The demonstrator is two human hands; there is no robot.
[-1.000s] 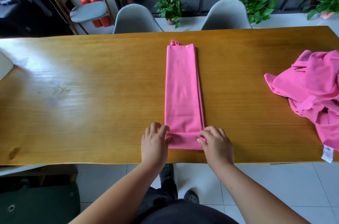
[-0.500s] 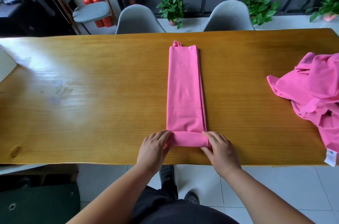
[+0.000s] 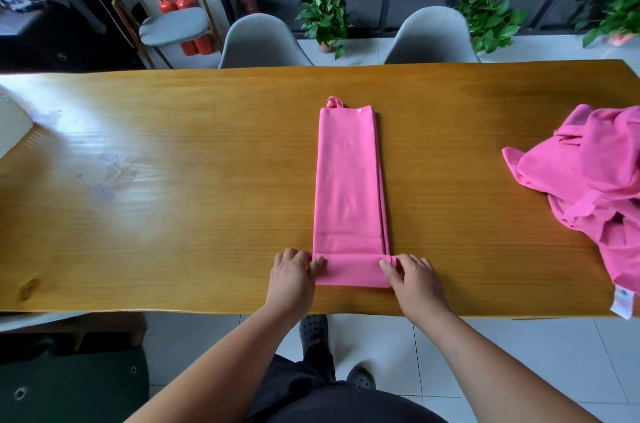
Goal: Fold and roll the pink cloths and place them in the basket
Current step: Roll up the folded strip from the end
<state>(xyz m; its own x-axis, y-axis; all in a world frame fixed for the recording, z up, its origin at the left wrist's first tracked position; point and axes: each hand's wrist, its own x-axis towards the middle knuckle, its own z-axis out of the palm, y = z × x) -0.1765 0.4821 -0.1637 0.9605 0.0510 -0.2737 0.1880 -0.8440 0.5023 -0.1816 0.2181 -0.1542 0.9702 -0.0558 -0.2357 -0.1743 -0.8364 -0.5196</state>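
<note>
A long wooden counter (image 3: 173,180) fills the middle of the frame. No container can be made out on it; a pale object (image 3: 12,121) at the left edge is cut off too much to tell what it is.

A pink cloth (image 3: 349,180), folded into a narrow strip, lies flat in the centre of the counter and runs from the near edge toward the far side. A small loop (image 3: 334,101) and a white snap (image 3: 360,110) sit at its far end. Its near end is turned over into a short roll (image 3: 351,272) lying across the strip at lower centre.

Both bare forearms reach up from the bottom of the frame, and the hands sit palm down at either end of the roll. The left hand (image 3: 293,275) is at the roll's left end, its fingers (image 3: 318,263) curled and pressing on the cloth there. The right hand (image 3: 415,279) is at the right end, its fingers (image 3: 385,265) bent with the tips on top of the roll, gripping that end. Neither hand is spread flat.

A loose pile of pink cloths (image 3: 588,201) lies crumpled at the right edge of the counter, well apart from the strip, with a white tag (image 3: 622,305) hanging near the counter's front edge.

Two grey chairs (image 3: 263,42) stand behind the counter, with potted plants (image 3: 325,12) beyond them and red fire extinguishers (image 3: 176,2) at upper left.
</note>
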